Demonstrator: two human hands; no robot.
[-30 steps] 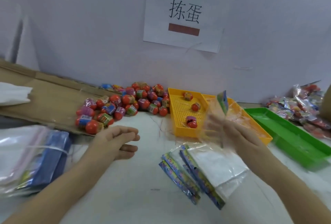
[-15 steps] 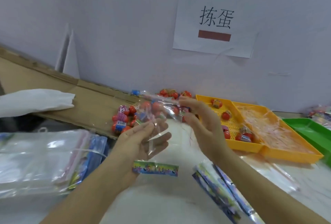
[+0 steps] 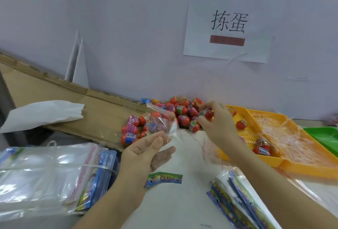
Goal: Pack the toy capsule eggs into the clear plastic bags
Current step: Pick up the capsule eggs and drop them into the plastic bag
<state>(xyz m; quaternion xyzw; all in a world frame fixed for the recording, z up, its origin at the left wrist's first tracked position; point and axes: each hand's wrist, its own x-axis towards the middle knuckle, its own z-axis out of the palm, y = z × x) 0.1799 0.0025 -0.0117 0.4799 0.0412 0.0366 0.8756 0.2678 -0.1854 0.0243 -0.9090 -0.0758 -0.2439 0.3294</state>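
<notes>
Left grip: it is turned palm up, and the clear bag is pinched between thumb and fingers.
Clear bag: it is raised from the left grip toward the wall; its printed strip is hanging below the wrist.
Right grip: it is closed on a red egg, which is held by the fingertips.
Red egg: it is kept above the pile of eggs, to the right of the clear bag and apart from it.
Pile of eggs: it is lying against the wall, behind both grips, partly on the cardboard.
Yellow tray: it is placed just beside the right grip; a few eggs are lying inside.
Spare bags: they are stacked on the surface under the right forearm.
</notes>
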